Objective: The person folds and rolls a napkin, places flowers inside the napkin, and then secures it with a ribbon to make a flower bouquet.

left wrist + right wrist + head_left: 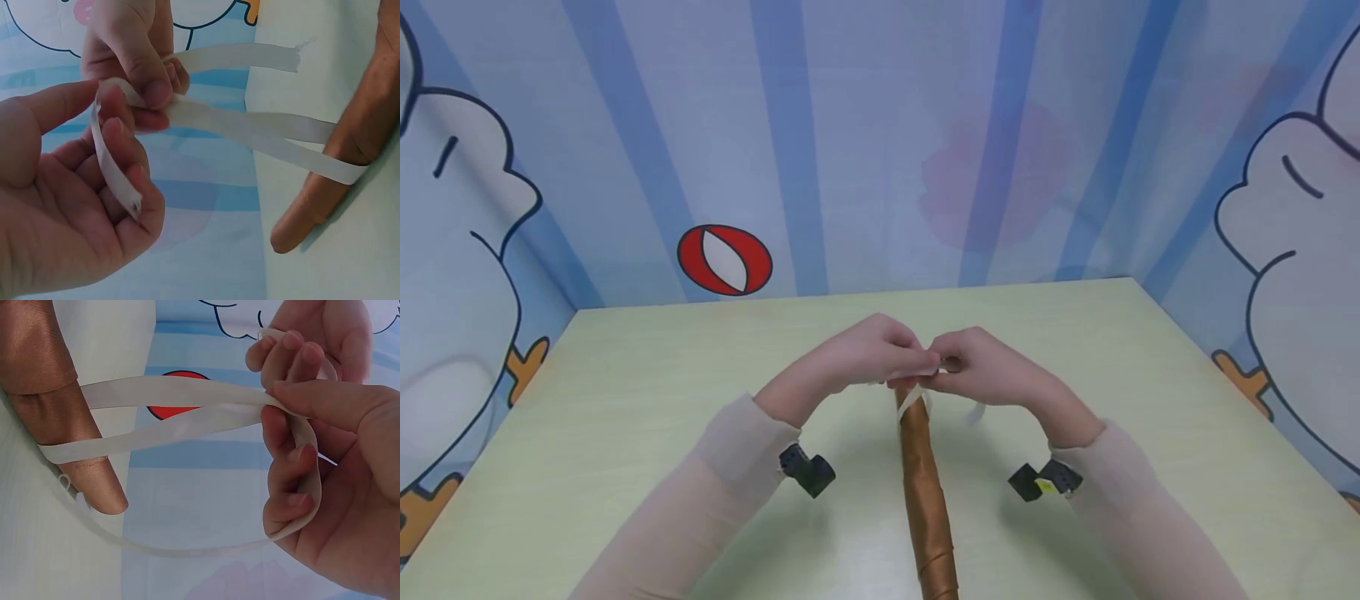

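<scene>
A long rod wrapped in brown satin (pixel 925 492) runs along the table, with its rounded tip showing in both wrist views. Around it near the tip loops a white ribbon (pixel 306 161), its two strands drawn together at the hands. My right hand (pixel 356 469) pinches the strands where they meet, between thumb and forefinger, and a tail passes over its curled fingers. With thumb and fingers my left hand (pixel 69 187) pinches the ribbon right beside the right fingertips; a short end lies across its fingers. In the head view the hands meet above the rod's far end.
The pale table (pixel 647 400) reaches back to a blue striped backdrop (pixel 880 167) with printed cartoon figures and a red-and-white ball (pixel 692 258). Small black cameras (pixel 807 471) sit on both wrists, below the light sleeves (pixel 715 475).
</scene>
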The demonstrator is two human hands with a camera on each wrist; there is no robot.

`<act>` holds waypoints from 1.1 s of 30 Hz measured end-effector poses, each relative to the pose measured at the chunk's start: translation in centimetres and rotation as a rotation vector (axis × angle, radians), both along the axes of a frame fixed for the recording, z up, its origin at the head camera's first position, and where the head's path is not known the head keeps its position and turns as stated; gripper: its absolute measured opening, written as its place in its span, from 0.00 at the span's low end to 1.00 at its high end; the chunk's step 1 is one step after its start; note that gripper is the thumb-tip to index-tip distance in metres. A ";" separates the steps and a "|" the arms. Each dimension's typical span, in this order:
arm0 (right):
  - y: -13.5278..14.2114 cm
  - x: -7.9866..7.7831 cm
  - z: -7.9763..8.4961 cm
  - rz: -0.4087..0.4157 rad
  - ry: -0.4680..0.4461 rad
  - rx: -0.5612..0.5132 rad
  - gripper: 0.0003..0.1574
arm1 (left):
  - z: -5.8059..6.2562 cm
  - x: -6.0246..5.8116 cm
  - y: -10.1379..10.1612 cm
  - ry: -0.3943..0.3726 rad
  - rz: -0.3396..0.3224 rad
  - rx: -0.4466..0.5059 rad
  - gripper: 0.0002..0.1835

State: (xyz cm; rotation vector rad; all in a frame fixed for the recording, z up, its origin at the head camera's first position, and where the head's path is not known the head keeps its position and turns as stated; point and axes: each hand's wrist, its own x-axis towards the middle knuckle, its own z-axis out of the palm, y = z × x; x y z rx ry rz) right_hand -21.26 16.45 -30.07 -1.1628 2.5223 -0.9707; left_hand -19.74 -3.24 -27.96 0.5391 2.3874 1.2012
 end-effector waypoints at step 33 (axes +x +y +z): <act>0.4 0.1 -0.2 0.051 0.046 -0.013 0.06 | -7.0 -3.1 -1.8 0.006 -0.017 0.087 0.14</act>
